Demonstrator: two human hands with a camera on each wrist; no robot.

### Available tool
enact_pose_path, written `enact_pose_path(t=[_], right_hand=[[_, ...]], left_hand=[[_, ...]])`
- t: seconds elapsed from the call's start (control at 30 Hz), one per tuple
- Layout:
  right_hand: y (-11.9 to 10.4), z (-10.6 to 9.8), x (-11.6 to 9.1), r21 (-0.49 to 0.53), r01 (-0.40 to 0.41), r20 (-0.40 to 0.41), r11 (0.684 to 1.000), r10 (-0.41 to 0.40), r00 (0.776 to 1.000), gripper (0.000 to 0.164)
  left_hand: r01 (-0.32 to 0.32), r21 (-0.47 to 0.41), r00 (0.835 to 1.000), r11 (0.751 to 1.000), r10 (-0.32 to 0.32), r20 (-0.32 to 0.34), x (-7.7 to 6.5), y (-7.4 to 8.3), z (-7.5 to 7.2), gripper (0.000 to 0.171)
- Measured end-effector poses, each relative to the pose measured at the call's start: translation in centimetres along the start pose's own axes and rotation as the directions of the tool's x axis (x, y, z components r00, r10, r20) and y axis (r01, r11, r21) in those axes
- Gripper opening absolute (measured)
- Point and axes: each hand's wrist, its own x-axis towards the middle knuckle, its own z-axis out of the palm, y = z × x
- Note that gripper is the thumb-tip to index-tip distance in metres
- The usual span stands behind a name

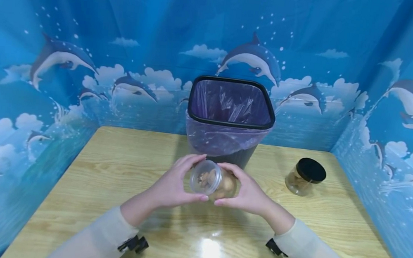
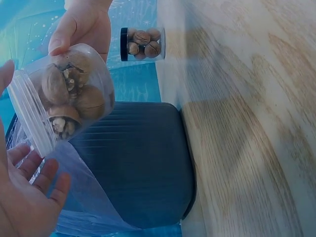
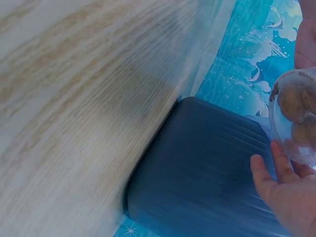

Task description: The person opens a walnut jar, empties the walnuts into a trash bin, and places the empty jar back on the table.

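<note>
A clear jar (image 1: 226,185) of walnuts, some of them cracked, is held tilted between both hands in front of the bin. Its clear threaded rim leans toward the left hand (image 1: 175,185), whose thumb and fingers curve around that end. Around the base end, the thumb and fingers of the right hand (image 1: 250,192) grip the jar. The left wrist view shows whole walnuts (image 2: 90,101) beside broken shells with kernel showing. In the right wrist view, right fingertips touch the bottom of the jar (image 3: 296,103).
A dark bin (image 1: 241,153) with a purple liner (image 1: 224,139) stands at the table's back edge, just beyond the hands. To the right sits a second walnut jar with a black lid (image 1: 311,170). Dolphin-print cloth (image 1: 154,49) encloses the wooden table (image 1: 113,165).
</note>
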Motion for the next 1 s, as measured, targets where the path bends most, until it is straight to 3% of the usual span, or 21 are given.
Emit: enact_pose_path(t=[0.4, 0.67, 1.0], right_hand=[[0.04, -0.03, 0.12, -0.016, -0.006, 0.036, 1.000, 0.007, 0.999, 0.095], [0.24, 0.03, 0.11, -0.024, 0.023, 0.049, 0.999, -0.021, 0.999, 0.094], [0.18, 0.13, 0.05, -0.037, 0.024, 0.047, 0.999, -0.022, 0.999, 0.094]], left_hand=[[-0.094, 0.050, 0.995, 0.994, 0.092, 0.039, 0.24, -0.40, -0.32, 0.106], [-0.079, 0.050, 0.995, 0.996, 0.076, 0.057, 0.26, -0.49, -0.35, 0.101], [-0.077, 0.071, 0.997, 0.995, 0.074, 0.034, 0.23, -0.36, -0.25, 0.098]])
